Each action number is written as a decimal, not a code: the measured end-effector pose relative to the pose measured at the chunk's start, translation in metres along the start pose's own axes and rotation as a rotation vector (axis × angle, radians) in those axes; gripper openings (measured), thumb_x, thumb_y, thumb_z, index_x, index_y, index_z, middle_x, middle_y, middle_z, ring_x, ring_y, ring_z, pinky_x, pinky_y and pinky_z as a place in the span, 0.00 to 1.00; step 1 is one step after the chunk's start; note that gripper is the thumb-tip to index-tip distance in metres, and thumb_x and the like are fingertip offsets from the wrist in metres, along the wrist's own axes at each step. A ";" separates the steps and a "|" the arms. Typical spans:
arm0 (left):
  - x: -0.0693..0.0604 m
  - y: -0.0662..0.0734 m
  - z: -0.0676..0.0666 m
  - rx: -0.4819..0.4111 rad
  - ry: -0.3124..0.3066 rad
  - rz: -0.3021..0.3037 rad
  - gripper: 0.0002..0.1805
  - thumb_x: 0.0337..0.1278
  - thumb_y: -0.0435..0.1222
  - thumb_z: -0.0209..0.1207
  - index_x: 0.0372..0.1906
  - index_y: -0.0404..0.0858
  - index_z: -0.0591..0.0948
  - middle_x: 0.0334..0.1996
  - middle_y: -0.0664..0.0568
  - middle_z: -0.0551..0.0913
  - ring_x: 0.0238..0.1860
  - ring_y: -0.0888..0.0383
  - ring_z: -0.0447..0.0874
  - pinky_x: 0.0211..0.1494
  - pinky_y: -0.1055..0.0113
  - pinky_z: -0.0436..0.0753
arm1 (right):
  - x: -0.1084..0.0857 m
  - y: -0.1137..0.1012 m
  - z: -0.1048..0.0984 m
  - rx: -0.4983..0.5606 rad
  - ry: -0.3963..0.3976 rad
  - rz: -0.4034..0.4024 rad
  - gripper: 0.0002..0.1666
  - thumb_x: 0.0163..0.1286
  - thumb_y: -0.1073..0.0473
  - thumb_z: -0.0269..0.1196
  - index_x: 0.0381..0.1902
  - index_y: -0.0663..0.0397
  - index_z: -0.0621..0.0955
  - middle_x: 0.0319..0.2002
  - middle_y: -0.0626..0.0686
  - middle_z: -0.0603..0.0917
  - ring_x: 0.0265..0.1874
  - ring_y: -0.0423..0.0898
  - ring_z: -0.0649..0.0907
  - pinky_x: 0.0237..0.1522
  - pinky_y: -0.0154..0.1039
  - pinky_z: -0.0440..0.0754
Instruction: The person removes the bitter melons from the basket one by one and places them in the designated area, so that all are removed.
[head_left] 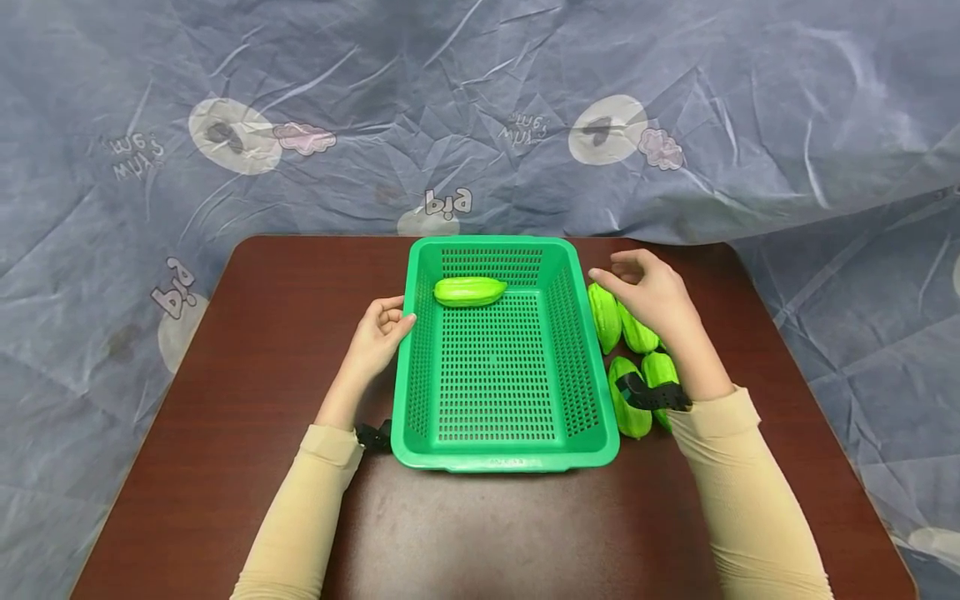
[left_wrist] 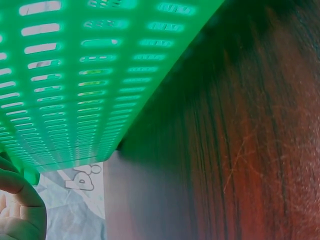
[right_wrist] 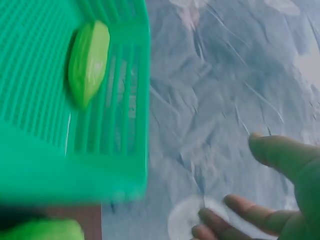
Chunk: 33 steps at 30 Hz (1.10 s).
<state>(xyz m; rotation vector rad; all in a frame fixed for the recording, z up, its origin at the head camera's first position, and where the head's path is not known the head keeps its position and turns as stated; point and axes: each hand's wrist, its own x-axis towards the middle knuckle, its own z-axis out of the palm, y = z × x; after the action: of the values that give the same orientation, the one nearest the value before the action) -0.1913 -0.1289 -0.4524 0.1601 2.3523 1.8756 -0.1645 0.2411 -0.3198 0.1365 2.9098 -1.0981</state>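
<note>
A green plastic basket (head_left: 504, 461) with slotted walls stands in the middle of the table. Inside, at its far left corner, lies one bright green ridged, gourd-like vegetable (head_left: 469, 292). My left hand (head_left: 378, 337) holds the basket's left rim, thumb on the edge and fingers bent below it. Over the right side, my right hand (head_left: 652, 292) hovers above several similar vegetables (head_left: 630, 398) lying beside the basket. Nothing is in that hand; the right wrist view shows its thumb and fingers (right_wrist: 280, 155) spread apart. My forearm and wrist strap partly hide the pile.
The dark reddish-brown wooden table (head_left: 300, 275) extends on both sides of the basket. Behind it hangs a wrinkled grey-blue cloth (head_left: 480, 100) with printed figures. A black wrist camera (head_left: 652, 393) sits on my right wrist, above the vegetables.
</note>
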 end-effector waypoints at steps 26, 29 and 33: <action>0.001 -0.003 0.001 -0.013 0.013 -0.026 0.27 0.71 0.39 0.56 0.69 0.33 0.65 0.46 0.46 0.75 0.41 0.67 0.78 0.45 0.73 0.75 | 0.082 -0.042 0.153 -0.108 -0.238 -0.170 0.40 0.66 0.47 0.68 0.69 0.57 0.68 0.70 0.59 0.68 0.70 0.57 0.67 0.69 0.53 0.66; 0.001 -0.002 0.001 -0.017 0.016 -0.030 0.27 0.71 0.39 0.56 0.69 0.34 0.65 0.46 0.46 0.75 0.41 0.67 0.78 0.45 0.74 0.75 | 0.086 -0.042 0.162 -0.141 -0.263 -0.181 0.41 0.64 0.49 0.69 0.70 0.58 0.68 0.69 0.60 0.68 0.69 0.57 0.67 0.70 0.52 0.65; 0.001 0.001 0.000 -0.017 0.014 -0.031 0.28 0.71 0.39 0.56 0.70 0.33 0.64 0.46 0.47 0.75 0.39 0.68 0.78 0.43 0.74 0.74 | 0.087 -0.040 0.170 -0.169 -0.293 -0.187 0.42 0.63 0.52 0.70 0.71 0.57 0.67 0.71 0.59 0.66 0.70 0.58 0.65 0.71 0.53 0.64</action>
<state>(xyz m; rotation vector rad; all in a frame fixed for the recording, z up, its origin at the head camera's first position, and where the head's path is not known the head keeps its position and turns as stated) -0.1918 -0.1284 -0.4515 0.1084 2.3326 1.8880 -0.2557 0.1055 -0.4259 -0.2818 2.7714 -0.8036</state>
